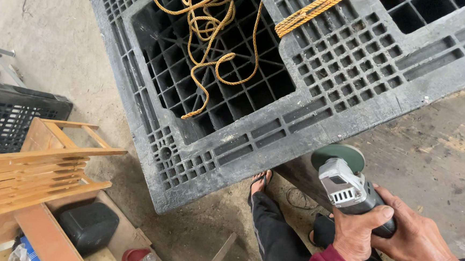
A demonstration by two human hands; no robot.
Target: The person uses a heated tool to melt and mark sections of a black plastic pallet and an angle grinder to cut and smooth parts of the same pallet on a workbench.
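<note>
You're gripping the grey handheld angle grinder with green disc (347,188) in both hands: left hand (356,232) fingers wrapped shut round the body, right hand (424,244) closed on the rear handle for steadiness. Its disc is sitting just below the black plastic grid pallet (277,95) near edge; yellow twisted rope (217,33) is lying in the pallet's recess.

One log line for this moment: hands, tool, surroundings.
left hand: grips angle grinder | right hand: grips its rear | disc near black plastic pallet edge | yellow rope on pallet

Head view, steeply downward, close
</note>
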